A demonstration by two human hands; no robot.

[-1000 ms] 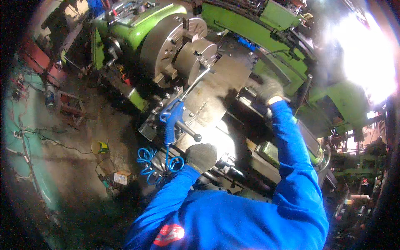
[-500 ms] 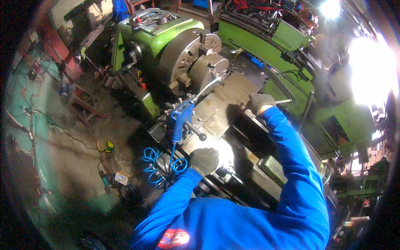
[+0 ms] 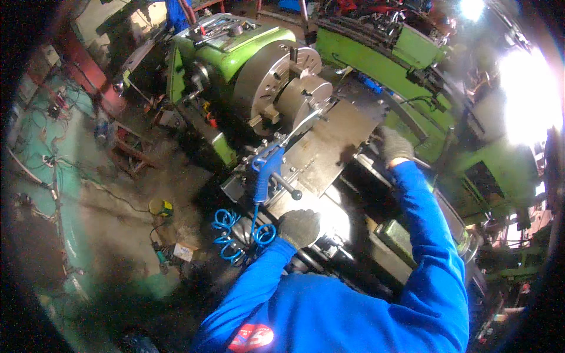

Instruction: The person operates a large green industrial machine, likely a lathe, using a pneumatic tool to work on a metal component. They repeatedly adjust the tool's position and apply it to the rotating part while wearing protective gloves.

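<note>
Two gloved hands (image 3: pixel 299 228) at one lathe (image 3: pixel 332 138), one blue air gun (image 3: pixel 268 166) nearby

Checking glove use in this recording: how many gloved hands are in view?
2: the left hand beside the coiled blue hose, the right hand just right of the metal plate. Neither is hidden.

On the floor (image 3: pixel 112 235) to my left: yellow-and-black container (image 3: pixel 160 207), one; pale box (image 3: pixel 183 252), one (small, near the container); reddish metal frame (image 3: pixel 123 134), one. To my upper right: lit lamp (image 3: pixel 472 9), one.
</note>
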